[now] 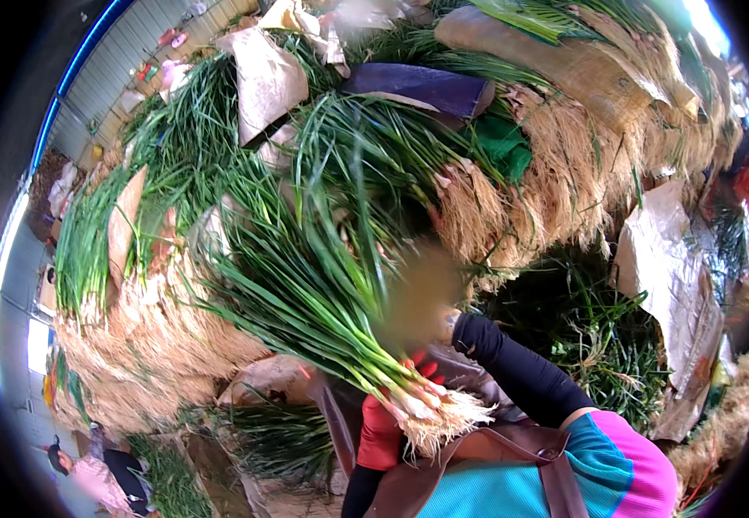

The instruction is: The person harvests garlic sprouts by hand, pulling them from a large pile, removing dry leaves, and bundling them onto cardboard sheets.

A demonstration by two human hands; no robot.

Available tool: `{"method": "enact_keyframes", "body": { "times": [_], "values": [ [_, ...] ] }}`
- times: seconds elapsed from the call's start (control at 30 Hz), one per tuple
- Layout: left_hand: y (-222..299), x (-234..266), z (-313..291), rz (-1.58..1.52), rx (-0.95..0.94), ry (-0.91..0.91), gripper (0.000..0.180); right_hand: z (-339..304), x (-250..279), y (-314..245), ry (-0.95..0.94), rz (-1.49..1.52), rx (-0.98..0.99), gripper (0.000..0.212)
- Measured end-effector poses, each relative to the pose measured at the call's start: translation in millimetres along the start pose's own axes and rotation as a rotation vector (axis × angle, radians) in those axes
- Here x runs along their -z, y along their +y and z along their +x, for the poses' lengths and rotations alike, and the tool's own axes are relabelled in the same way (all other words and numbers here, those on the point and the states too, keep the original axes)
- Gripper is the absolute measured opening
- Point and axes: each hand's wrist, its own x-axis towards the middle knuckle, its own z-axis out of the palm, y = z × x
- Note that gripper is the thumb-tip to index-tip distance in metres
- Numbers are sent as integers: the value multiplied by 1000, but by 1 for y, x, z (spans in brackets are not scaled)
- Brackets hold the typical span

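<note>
A bunch of green garlic [331, 319], with long strap-like leaves, pale pinkish bases and stringy roots, slants across the middle in front of my chest. My left hand [379, 432], in a red glove, is closed around it just above the roots. Red fingertips show on the bunch's far side. My right forearm, in a dark sleeve, reaches in from the right, and its wrist bends toward the leaves. A brownish blur on the picture covers most of my right hand [449, 326], so its fingers are hidden.
Heaped green garlic [159, 337] rises at the left, roots facing me. Another long heap [556, 164] runs across the back and right, partly under tan sacking [547, 65] and a purple sheet [418, 86]. Loose leaves [599, 337] lie at right beside a whitish sack [668, 285]. Another person [103, 479] is at lower left.
</note>
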Motion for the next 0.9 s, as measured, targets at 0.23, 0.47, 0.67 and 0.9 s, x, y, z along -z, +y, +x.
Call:
{"method": "enact_keyframes", "body": {
  "times": [0.23, 0.47, 0.67, 0.9],
  "values": [
    [0, -26, 85, -234, -28, 34, 60, -89, 37, 22, 830, 698, 153, 55],
    [-15, -26, 128, 1, -78, 176, 67, -95, 0, -12, 1026, 903, 317, 63],
    [-9, 8, 103, 3, -77, 170, 48, -78, 0, -5, 680, 1058, 552, 59],
    [-8, -16, 104, 34, -100, 261, 54, -71, 14, -39, 1041, -214, 339, 48]
  ]
}}
